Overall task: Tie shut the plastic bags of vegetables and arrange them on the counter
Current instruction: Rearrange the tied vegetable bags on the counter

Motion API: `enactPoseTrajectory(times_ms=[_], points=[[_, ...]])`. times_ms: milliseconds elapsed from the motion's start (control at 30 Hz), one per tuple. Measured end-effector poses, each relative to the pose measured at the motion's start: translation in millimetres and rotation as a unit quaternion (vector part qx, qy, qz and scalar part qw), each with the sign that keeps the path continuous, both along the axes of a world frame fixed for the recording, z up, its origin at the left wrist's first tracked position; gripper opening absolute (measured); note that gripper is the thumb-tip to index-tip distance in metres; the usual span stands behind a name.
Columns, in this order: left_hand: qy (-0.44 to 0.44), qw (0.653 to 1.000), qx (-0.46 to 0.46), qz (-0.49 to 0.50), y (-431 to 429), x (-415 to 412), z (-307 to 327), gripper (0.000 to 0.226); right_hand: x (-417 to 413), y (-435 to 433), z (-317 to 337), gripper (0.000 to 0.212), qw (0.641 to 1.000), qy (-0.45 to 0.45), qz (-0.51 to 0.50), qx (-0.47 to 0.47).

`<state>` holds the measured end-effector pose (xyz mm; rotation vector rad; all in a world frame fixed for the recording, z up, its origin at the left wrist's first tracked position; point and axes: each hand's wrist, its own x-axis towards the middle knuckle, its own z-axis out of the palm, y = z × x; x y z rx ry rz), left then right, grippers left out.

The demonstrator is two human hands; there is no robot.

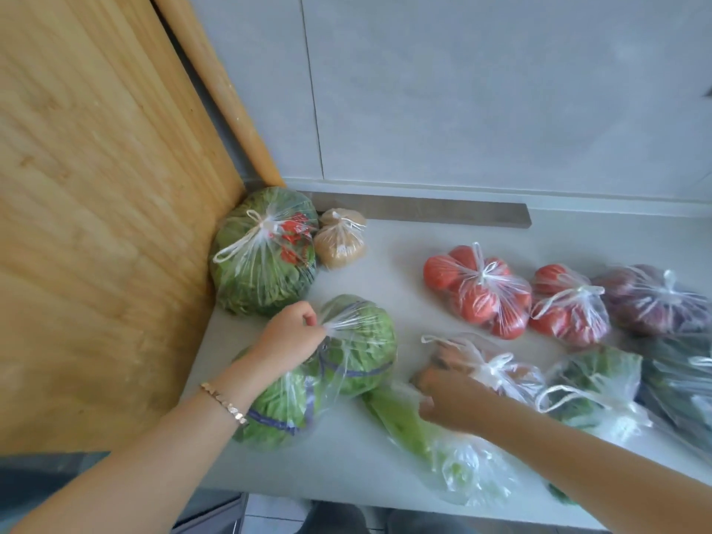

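Well, my left hand [291, 337] pinches the gathered neck of the lettuce bag [358, 352]. The bag lies on the counter [385, 233] toward its front left, just in front of a knotted bag of leafy greens [262, 256] tucked in the corner. I see no knot on the lettuce bag, so I judge that tying it is the step in hand. To do it well I should twist the neck down snug against the leaves, press the air out, then bring my other hand across to loop the tail through. The film looks thin and would likely tear if yanked.

My right hand [447, 387] is blurred over a knotted bag [508, 375], beside a long pale-green vegetable in a loose bag [424, 429]. I cannot tell whether its fingers grip anything.

The counter is pale, smooth and matte. Farther back sit two knotted tomato bags [477, 291] and a bag of purple produce [651, 298], with a bag of darker greens [593, 383] nearer me. A small bag of brown stuff [341, 240] touches the corner greens. A wooden board [96, 225] leans at my left. Grey wall panels [462, 90] stand behind, and a metal strip [424, 215] runs along the counter's back.
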<state>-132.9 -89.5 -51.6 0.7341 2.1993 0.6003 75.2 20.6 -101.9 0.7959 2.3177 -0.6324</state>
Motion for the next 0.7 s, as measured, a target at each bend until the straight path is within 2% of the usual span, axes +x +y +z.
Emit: enactPoseTrajectory(times_ms=[33, 100, 167, 267, 400, 500, 633, 700], points=[[-0.003, 0.999, 0.024, 0.034, -3.4, 3.0, -0.8, 0.014, -2.3, -1.1, 4.3, 0.022, 0.999, 0.006, -0.034, -0.024], [-0.009, 0.995, 0.059, 0.082, -13.3, 7.7, -0.1, 0.014, -9.2, -5.2, 16.2, 0.036, 0.995, 0.032, -0.089, -0.045], [0.011, 0.99, 0.086, 0.111, -27.8, 6.5, 1.9, 0.015, -16.7, -11.3, 21.2, 0.042, 0.984, 0.058, -0.156, -0.067], [0.052, 0.981, 0.106, 0.155, -47.6, -2.2, 7.8, 0.014, -28.9, -21.9, 18.8, 0.041, 0.945, 0.101, -0.284, -0.123], [0.057, 0.971, 0.101, 0.207, -65.0, -14.9, 10.0, 0.014, -56.2, -27.6, 20.6, 0.04, 0.903, 0.163, -0.364, -0.158], [0.051, 0.963, 0.091, 0.25, -77.9, -25.1, 6.5, 0.012, -87.7, -36.4, 23.2, 0.035, 0.875, 0.17, -0.412, -0.189], [0.051, 0.961, 0.063, 0.264, -93.4, -37.3, 2.4, 0.008, -132.6, -50.7, 18.6, 0.025, 0.783, 0.169, -0.527, -0.284], [0.053, 0.961, 0.057, 0.267, -98.5, -42.3, 1.3, 0.009, -148.8, -58.5, 16.1, 0.023, 0.713, 0.183, -0.582, -0.347]])
